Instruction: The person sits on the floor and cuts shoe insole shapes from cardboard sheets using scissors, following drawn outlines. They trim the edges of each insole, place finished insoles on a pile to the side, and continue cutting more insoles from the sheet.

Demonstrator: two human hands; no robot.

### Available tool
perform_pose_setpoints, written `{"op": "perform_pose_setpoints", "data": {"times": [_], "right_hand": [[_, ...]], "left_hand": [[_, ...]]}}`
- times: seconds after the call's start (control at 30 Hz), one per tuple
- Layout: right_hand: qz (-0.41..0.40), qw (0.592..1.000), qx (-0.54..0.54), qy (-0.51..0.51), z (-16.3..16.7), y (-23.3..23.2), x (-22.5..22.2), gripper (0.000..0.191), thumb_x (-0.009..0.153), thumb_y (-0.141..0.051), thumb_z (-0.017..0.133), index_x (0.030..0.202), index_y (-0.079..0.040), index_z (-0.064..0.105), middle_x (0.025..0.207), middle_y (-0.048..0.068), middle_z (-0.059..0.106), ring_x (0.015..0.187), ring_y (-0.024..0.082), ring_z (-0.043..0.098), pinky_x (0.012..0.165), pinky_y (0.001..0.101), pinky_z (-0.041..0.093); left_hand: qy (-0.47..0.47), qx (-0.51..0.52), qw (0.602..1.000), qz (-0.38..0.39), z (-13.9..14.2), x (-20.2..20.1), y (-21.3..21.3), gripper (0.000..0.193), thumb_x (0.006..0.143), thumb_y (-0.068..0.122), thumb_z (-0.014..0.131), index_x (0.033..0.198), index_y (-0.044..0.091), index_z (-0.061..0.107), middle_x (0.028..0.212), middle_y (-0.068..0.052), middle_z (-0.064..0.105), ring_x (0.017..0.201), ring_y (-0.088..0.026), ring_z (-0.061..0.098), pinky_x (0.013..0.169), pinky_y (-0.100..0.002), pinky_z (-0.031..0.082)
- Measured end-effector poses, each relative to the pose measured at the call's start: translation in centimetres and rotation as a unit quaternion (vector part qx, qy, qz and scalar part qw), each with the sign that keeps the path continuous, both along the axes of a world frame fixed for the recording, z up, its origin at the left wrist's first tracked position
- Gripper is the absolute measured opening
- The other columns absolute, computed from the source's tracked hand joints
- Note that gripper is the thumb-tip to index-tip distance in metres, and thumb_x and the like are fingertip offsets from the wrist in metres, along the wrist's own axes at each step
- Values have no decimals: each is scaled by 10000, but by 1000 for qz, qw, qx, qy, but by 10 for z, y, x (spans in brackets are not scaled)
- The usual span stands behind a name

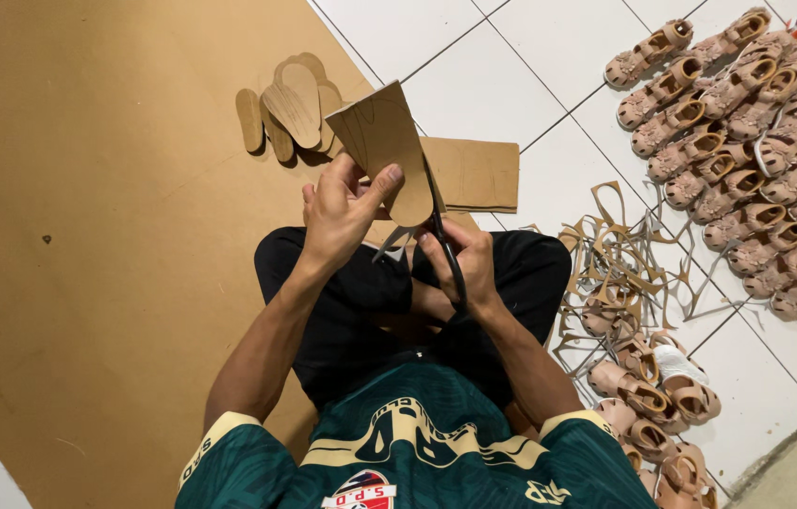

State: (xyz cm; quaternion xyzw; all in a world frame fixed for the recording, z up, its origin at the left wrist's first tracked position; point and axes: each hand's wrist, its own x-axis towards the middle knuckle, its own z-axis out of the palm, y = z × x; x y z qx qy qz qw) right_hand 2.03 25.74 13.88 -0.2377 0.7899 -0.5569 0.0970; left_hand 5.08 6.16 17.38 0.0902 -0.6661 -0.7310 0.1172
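Head view: left hand (pixel 342 212) pinches the cardboard piece (pixel 387 141) upright above the lap; right hand (pixel 460 264) is closed around the scissors (pixel 441 236), blades in its lower edge. Feed the piece steadily, thumb outside the blade path.

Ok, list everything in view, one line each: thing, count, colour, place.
Board piece: one, tan, held up in the left hand.
Scissors: one pair, dark, in the right hand, at the piece's edge.
Cut soles: a small pile, tan, on the big sheet.
Big sheet: one, brown, on the floor at left.
Smaller sheet: one, tan, ahead of the knees.
Offcut strips: a tangle, tan, on the tiles at right.
Sandals: many, pinkish tan, far right and near right.
Left hand; right hand.
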Motion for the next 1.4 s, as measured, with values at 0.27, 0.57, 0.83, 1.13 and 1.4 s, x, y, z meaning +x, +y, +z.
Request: {"op": "perform_pose_setpoints", "data": {"times": [0.27,0.57,0.83,1.13,1.4], "right_hand": [[63,989,2,-136,3,3,-3,281,967,-218,622,1172,-42,698,605,-3,582,527,65,525,492,245,424],[77,997,-5,-25,8,-2,-1,309,994,-256,605,1123,19,662,752,40,667,671,118,636,624,263,511],[65,997,-42,12,-1,0,-7,402,1003,-344,657,1168,23,677,885,90,708,779,169,688,687,286,547],[13,1000,-6,2,2,4,-3,303,975,-271,691,1048,21,731,605,36,593,532,84,523,488,267,391],[15,996,-54,72,-3,0,0,274,1009,-215,674,1121,33,708,758,28,694,648,56,594,555,261,469]], "left_hand": [[83,25,995,42,-29,-15,-10,388,1032,194,696,1312,-28,545,1143,-134,728,1016,-171,750,824,-294,660],[-55,-31,995,79,-9,-3,0,335,957,246,716,1170,3,628,913,-69,753,748,-95,726,609,-262,622],[-20,-48,998,44,-11,5,13,345,1012,289,711,1187,3,628,774,-46,706,584,-59,595,599,-192,472],[17,42,999,13,-19,1,16,332,1028,224,705,1217,-28,601,831,-68,666,637,-74,580,538,-204,472],[57,129,990,-28,-17,-4,13,363,960,193,693,1241,23,538,1022,-67,691,876,-96,708,658,-239,640]]}}
